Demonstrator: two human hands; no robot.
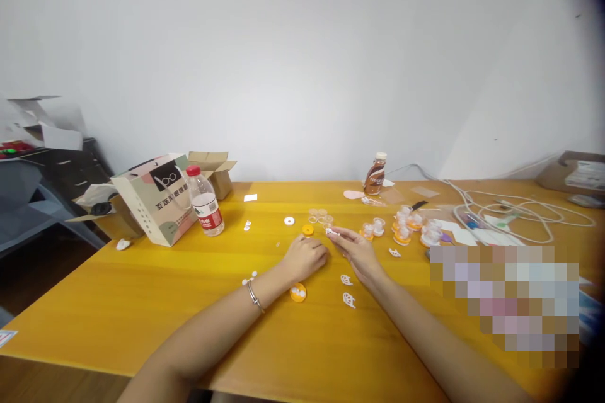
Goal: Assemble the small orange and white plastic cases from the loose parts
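Note:
My left hand (305,256) rests on the yellow table (142,302) with its fingers curled in; what they hold is hidden. An orange disc (307,229) lies just beyond it, and another orange piece with white dots (297,292) lies by my wrist, which wears a silver bracelet (254,295). My right hand (357,249) pinches a small white piece (332,232) at its fingertips. Two white leaf-shaped parts (348,290) lie below it. Clear little rings (320,215) and a white ring (289,221) sit farther back.
Several small orange-and-white assembled pieces (406,227) stand to the right. A water bottle (205,208), a printed paper bag (155,198) and a cardboard box (215,170) are at the left. A brown drink bottle (375,174) stands by the wall; white cables (520,211) lie right.

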